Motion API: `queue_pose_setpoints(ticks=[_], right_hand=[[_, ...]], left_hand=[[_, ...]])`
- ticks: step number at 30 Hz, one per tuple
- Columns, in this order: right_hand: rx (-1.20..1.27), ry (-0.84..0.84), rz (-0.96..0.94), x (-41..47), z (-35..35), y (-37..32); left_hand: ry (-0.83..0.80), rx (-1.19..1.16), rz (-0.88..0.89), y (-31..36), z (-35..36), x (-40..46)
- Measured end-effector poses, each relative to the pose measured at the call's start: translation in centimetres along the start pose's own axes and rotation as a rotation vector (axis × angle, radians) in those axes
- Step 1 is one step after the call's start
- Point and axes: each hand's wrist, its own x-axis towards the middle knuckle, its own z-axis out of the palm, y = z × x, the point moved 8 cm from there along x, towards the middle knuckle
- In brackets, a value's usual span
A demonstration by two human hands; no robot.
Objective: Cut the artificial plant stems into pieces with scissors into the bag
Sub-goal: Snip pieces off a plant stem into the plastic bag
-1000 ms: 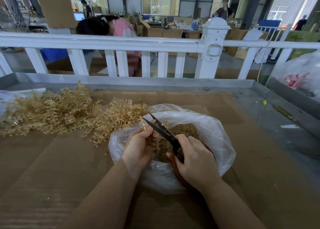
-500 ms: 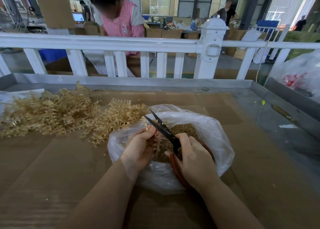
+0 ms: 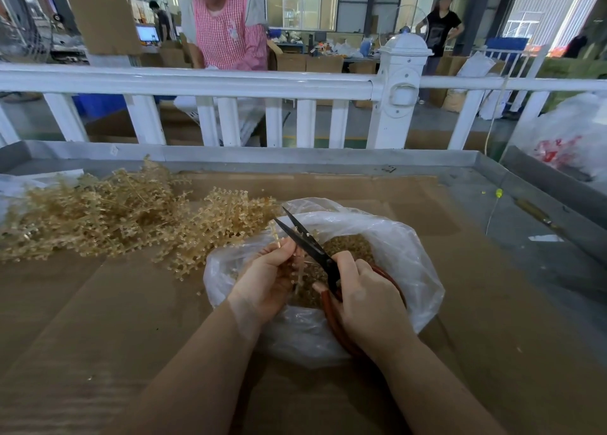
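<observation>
A clear plastic bag (image 3: 407, 254) lies open on the cardboard, with tan cut pieces (image 3: 351, 247) inside. Over its mouth my left hand (image 3: 266, 280) pinches a thin tan plant stem (image 3: 275, 235) that sticks up past my fingers. My right hand (image 3: 364, 300) grips the red handles of the scissors (image 3: 308, 240), whose black blades stand open and point up-left beside the stem. A pile of uncut tan plant stems (image 3: 108, 214) lies to the left of the bag, its nearest sprig touching the bag's rim.
Brown cardboard (image 3: 131, 329) covers the grey metal table (image 3: 525, 224), which has a raised rim. A white railing (image 3: 230, 83) runs behind it. A person in a pink checked apron (image 3: 230, 27) stands beyond the railing. A white bag with red print (image 3: 568, 138) sits at the right.
The person behind the railing has straightened up. My hands and the open scissors have stayed over the bag, with only slight shifts.
</observation>
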Motion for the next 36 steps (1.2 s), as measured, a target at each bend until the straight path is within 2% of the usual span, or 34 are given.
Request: queue_pose_setpoints(ticks=[12,18,31,36], right_hand=[[0.021,0.039,0.032,-0.07,0.01,0.40],[-0.007,0.003,0.025,0.05,0.21,0.34],[-0.026,-0.004,0.023,0.12,0.00,0.16],[-0.009,-0.001,0.015,0.06,-0.04,0.17]], left_hand=[[-0.015,0.060,0.029,-0.06,-0.07,0.06],[-0.009,0.068,0.027,-0.09,-0.17,0.02],[0.027,0.038,0.007,-0.07,-0.10,-0.18],[0.087,-0.036,0.058,0.05,-0.49,-0.13]])
